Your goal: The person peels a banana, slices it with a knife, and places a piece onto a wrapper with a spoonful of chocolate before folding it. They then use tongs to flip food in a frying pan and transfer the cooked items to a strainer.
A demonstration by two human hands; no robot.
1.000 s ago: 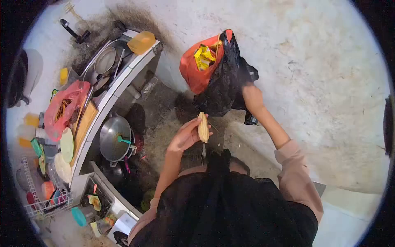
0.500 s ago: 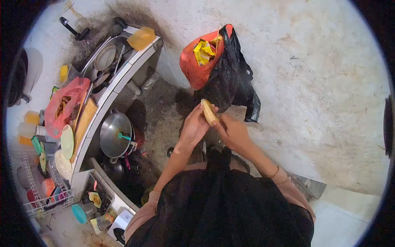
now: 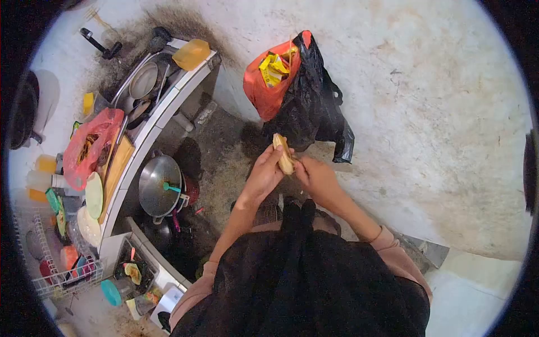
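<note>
In front of my body my left hand [image 3: 264, 177] is wrapped round a pale yellow banana [image 3: 284, 159], its thumb lying along the side. The banana points away from me and is tilted, with a darker strip of skin showing along its right side. At its lower right, my right hand [image 3: 318, 180] is closed, fingertips pinched against the skin. Just beyond both hands hang a black plastic bag [image 3: 320, 109] and a red plastic bag [image 3: 261, 96] with yellow wrappers inside.
At left, a tiled counter [image 3: 155, 124] holds a pink bag [image 3: 84, 168], a wooden board [image 3: 119, 168], plates and pans. Below its edge sits a metal wok [image 3: 154, 188] with a turquoise spoon. A dish rack [image 3: 64, 281] stands lower left. A stained wall [image 3: 432, 123] rises at right.
My right hand has drawn slightly down at the banana's lower end, its fingers now pinched closer together. The left hand keeps its hold, its thumb now over the banana.
</note>
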